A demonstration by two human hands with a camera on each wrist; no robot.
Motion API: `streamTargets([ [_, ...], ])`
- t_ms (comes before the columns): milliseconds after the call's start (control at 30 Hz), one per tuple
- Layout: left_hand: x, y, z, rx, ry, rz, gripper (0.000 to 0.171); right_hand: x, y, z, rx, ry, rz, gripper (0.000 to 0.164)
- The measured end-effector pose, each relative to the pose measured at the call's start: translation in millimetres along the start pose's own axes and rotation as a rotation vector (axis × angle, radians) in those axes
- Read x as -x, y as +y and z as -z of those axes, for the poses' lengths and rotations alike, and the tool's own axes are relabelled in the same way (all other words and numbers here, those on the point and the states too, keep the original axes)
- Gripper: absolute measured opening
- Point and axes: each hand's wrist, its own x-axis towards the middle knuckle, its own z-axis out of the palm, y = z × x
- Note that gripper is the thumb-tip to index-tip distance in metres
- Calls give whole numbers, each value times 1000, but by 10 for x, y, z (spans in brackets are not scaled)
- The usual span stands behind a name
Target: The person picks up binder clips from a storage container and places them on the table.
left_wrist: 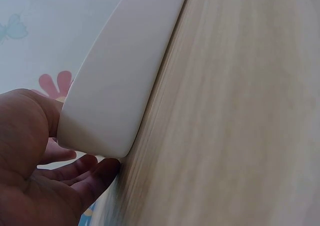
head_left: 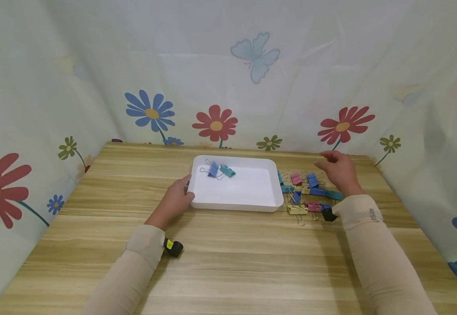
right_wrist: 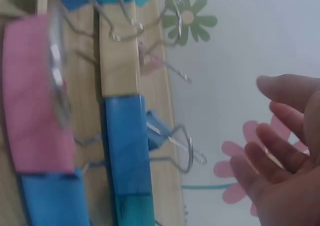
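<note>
A white tray [head_left: 236, 186] stands on the table, with a blue binder clip [head_left: 212, 169] and a teal binder clip [head_left: 227, 171] inside at its left back corner. My left hand [head_left: 176, 197] grips the tray's left end, thumb at the rim and fingers against the outer side, as the left wrist view shows. Over the far right side of the table, my right hand [head_left: 340, 171] is raised with loosely bent fingers and nothing between them. Below and left of it lie several binder clips, among them a pink clip [right_wrist: 37, 95] and a blue clip [right_wrist: 127, 146].
The clips lie close against the tray's right end, some in rows, including a yellow clip [head_left: 297, 210] at the front. The wooden table [head_left: 252, 262] ends at a flowered curtain [head_left: 291, 96] behind. Black wrist cameras sit on both sleeves.
</note>
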Motion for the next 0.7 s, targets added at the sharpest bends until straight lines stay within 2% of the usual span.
streamTargets([
  [333, 2, -7, -1, 15, -4, 13, 67, 61, -223, -161, -134, -21, 83, 60],
  [600, -17, -14, 1, 36, 4, 3, 68, 69, -415, -289, -184, -56, 129, 56],
  [700, -28, -28, -1, 39, 1, 24, 68, 62, -459, -332, -199, -57, 138, 55],
])
